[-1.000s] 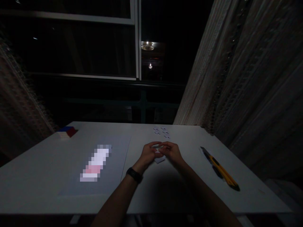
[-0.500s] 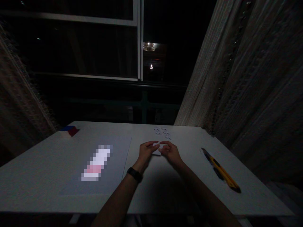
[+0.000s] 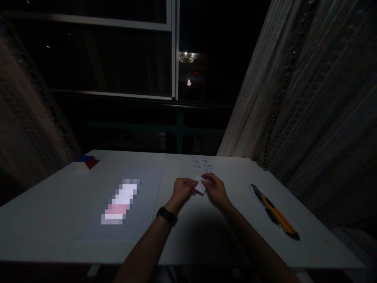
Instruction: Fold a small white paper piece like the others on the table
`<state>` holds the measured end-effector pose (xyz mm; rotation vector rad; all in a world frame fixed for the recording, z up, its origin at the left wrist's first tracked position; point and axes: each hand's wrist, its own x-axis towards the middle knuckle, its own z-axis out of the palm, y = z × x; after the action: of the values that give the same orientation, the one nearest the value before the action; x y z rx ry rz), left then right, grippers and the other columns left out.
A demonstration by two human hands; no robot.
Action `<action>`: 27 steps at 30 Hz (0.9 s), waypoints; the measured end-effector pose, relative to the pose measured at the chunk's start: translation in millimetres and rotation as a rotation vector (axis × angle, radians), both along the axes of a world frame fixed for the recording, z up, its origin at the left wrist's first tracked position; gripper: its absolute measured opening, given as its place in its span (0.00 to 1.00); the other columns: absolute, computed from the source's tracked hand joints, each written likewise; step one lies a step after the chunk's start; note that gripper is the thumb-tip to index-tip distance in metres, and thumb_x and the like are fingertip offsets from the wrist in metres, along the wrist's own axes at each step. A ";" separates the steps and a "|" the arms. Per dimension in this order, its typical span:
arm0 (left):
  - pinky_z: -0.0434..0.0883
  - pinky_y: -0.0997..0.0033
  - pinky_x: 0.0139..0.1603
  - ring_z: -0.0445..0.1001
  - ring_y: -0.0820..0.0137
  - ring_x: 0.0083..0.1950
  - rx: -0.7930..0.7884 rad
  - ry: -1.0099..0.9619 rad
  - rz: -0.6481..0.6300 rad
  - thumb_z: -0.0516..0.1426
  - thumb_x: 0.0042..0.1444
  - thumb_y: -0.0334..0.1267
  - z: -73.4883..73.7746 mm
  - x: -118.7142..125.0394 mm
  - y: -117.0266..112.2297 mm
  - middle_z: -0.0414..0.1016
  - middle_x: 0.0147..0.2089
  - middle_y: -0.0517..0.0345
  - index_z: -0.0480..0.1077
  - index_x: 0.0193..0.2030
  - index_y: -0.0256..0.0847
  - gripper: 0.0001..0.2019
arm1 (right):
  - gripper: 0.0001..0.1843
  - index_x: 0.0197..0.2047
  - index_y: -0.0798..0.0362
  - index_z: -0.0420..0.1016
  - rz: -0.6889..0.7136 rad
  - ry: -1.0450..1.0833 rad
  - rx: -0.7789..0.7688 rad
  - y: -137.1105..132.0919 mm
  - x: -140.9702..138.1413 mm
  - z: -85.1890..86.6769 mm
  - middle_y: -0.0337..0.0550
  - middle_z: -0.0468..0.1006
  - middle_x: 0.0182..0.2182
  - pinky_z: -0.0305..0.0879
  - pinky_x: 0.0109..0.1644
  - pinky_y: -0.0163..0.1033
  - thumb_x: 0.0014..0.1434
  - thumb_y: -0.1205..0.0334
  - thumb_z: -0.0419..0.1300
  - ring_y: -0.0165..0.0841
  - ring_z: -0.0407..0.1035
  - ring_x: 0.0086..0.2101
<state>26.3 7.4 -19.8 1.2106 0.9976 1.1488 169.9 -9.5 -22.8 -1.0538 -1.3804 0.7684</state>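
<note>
Between both hands is a small piece of white paper (image 3: 200, 186), tilted with one corner pointing down toward me. My left hand (image 3: 183, 189) pinches its left side and wears a dark band on the wrist. My right hand (image 3: 216, 189) grips the upper right side, its fingers partly covering the paper. Just beyond the hands, several small paper pieces with dark marks (image 3: 196, 161) lie in rows on the white table (image 3: 188, 236).
On the right lies a yellow and black utility knife (image 3: 275, 212), its blade end pointing away. A large pale sheet (image 3: 147, 208) with a pixelated bright patch (image 3: 120, 202) lies left. A blue, red and white block (image 3: 86, 162) sits far left. Curtains (image 3: 250, 98) flank the dark window.
The paper between my hands has turned from lying squarely to a tilted, pointed position. My right hand has shifted slightly up and to the right; the left has barely moved.
</note>
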 end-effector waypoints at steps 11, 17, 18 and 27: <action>0.69 0.71 0.28 0.73 0.68 0.28 -0.138 -0.249 0.079 0.66 0.32 0.39 2.4 -10.7 4.6 0.75 0.30 0.47 0.74 0.33 0.30 0.19 | 0.12 0.35 0.54 0.74 0.250 0.000 -0.076 0.9 2.1 -5.2 0.39 0.70 0.26 0.61 0.28 0.35 0.45 0.61 0.60 0.27 0.64 0.23; 0.69 0.72 0.28 0.72 0.70 0.27 -0.166 -0.268 0.117 0.67 0.31 0.38 1.9 -9.7 4.7 0.75 0.29 0.47 0.74 0.31 0.30 0.19 | 0.17 0.38 0.55 0.74 0.296 -0.010 -0.090 -4.1 1.1 2.0 0.38 0.67 0.26 0.59 0.28 0.33 0.42 0.63 0.63 0.27 0.62 0.24; 0.69 0.72 0.27 0.72 0.70 0.27 -0.167 -0.257 0.122 0.67 0.30 0.38 1.7 -9.6 4.8 0.75 0.29 0.47 0.74 0.31 0.30 0.18 | 0.17 0.38 0.55 0.74 0.294 -0.029 -0.080 -5.2 0.5 3.1 0.37 0.66 0.26 0.58 0.27 0.33 0.41 0.63 0.63 0.26 0.61 0.24; 0.67 0.75 0.25 0.70 0.73 0.24 -0.146 -0.196 0.047 0.66 0.33 0.41 0.4 -6.4 3.4 0.74 0.26 0.48 0.74 0.29 0.28 0.18 | 0.15 0.36 0.54 0.75 0.220 -0.100 -0.055 -3.5 -1.4 -1.3 0.36 0.64 0.26 0.55 0.23 0.31 0.42 0.60 0.64 0.23 0.57 0.21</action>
<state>19.9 10.8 -19.4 0.9436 0.9474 1.1854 168.5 -13.1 -24.1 -1.0049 -1.5870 0.9286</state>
